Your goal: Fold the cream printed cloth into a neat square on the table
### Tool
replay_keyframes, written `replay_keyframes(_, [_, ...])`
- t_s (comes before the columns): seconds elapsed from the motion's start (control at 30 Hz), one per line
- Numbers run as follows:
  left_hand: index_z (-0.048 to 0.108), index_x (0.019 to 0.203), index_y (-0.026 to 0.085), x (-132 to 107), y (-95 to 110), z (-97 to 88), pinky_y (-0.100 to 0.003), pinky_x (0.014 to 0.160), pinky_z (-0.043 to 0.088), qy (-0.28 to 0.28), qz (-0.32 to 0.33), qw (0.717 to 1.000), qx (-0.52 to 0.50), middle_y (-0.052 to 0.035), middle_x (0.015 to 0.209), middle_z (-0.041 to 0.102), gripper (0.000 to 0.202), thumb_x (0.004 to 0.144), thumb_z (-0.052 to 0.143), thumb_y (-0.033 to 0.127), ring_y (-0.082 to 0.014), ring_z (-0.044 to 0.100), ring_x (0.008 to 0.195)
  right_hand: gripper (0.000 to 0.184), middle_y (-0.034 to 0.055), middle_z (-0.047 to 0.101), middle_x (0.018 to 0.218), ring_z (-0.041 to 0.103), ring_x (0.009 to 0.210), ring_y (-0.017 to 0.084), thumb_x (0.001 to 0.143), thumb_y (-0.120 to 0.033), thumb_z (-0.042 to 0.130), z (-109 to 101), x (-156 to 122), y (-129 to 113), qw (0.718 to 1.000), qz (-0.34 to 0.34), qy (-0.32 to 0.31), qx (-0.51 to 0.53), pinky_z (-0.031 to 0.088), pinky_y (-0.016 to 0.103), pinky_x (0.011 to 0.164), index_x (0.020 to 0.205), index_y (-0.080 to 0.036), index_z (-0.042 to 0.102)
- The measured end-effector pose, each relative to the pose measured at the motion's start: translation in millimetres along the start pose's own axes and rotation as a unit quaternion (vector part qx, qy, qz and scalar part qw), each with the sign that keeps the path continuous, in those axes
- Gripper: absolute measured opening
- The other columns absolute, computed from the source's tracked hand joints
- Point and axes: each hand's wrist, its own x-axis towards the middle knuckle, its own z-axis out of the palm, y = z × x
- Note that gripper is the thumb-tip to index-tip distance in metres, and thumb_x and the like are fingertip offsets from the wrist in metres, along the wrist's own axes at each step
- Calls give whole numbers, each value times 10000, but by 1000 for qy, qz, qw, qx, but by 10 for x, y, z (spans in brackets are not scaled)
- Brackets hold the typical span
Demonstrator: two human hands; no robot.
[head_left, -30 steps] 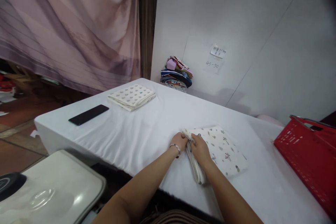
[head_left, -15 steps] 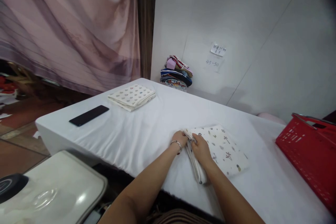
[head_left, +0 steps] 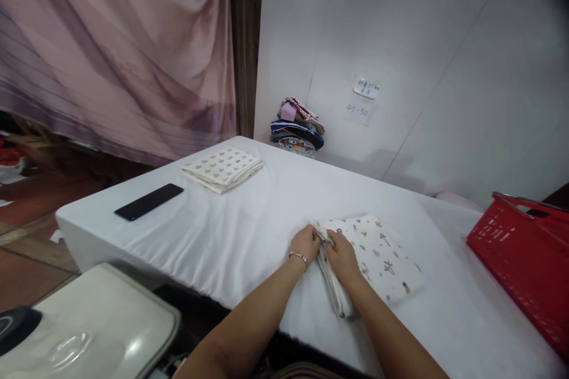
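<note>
Left grip (head_left: 306, 241) and right grip (head_left: 343, 257) pinch the folded edge of the patterned cloth (head_left: 377, 254), tabletop (head_left: 453, 272) stretching between cloth and red basket (head_left: 524, 266).

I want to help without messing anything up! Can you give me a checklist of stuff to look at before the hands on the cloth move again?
1. Left hand on the palm-tree-print cloth: ok, it is at the gathered left edge.
2. Right hand on that cloth too: ok, close beside the left one.
3. Folded small-print cloth out of the way: ok, it lies apart, farther back on the table.
4. Black smartphone clear of the hands: ok, it lies far to their left.
5. Red plastic basket not touching the cloth: ok, there is a gap.
6. Layers smooth under the fingers: cannot tell, the hands hide them.
</note>
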Motion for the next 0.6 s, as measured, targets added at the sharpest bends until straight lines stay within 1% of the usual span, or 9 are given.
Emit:
replay_keyframes(0.07, [565, 826, 186, -20, 8, -2, -245, 627, 373, 11, 22, 999, 32, -35, 835, 611, 134, 787, 447, 236, -150, 560, 737, 373, 81, 613, 981, 553, 932, 191, 746, -153, 407, 8, 0, 11, 1000, 1, 7, 4, 425, 312, 848, 1077, -141, 578])
replay_keyframes(0.17, [552, 827, 187, -27, 8, -5, -243, 626, 373, 16, 31, 998, 44, -41, 915, 581, 117, 791, 446, 222, -136, 553, 741, 377, 77, 614, 979, 556, 925, 192, 735, -144, 408, 16, 0, 21, 1000, 2, 11, 5, 428, 317, 850, 1071, -146, 580])
replay_keyframes(0.27, [543, 781, 181, -10, -8, 14, -238, 631, 376, 24, 29, 999, 16, -28, 839, 580, 74, 772, 471, 197, -132, 545, 733, 377, 73, 614, 985, 556, 926, 191, 728, -134, 408, 18, 1, 19, 1000, 3, 11, 7, 429, 319, 847, 1061, -161, 584])
replay_keyframes(0.37, [534, 700, 175, 25, -31, 52, -226, 616, 384, 30, 6, 997, -69, -2, 708, 582, 40, 735, 517, 168, -121, 543, 677, 375, 68, 615, 988, 553, 932, 191, 728, -133, 408, 15, 0, 12, 1000, 6, 13, 12, 426, 320, 849, 1056, -170, 586])
replay_keyframes(0.43, [526, 685, 171, 58, -39, 73, -209, 565, 390, 23, -38, 985, -166, 16, 664, 584, 45, 719, 535, 144, -93, 534, 581, 372, 65, 617, 978, 553, 925, 187, 731, -135, 406, 12, -4, 6, 1000, 8, 12, 17, 426, 314, 844, 1054, -171, 588])
replay_keyframes(0.53, [518, 732, 162, 117, -36, 86, -185, 464, 379, 10, -125, 940, -318, 35, 633, 588, 50, 720, 548, 124, -55, 484, 434, 371, 66, 618, 970, 555, 915, 183, 735, -139, 405, 6, -10, -3, 1000, 7, 12, 28, 427, 303, 835, 1057, -165, 589])
replay_keyframes(0.6, [512, 755, 153, 159, -27, 90, -177, 431, 371, 11, -160, 919, -360, 37, 619, 585, 79, 712, 561, 109, -47, 466, 403, 375, 63, 619, 968, 556, 915, 184, 737, -142, 408, 5, -12, -9, 999, 6, 15, 34, 427, 303, 829, 1065, -164, 588])
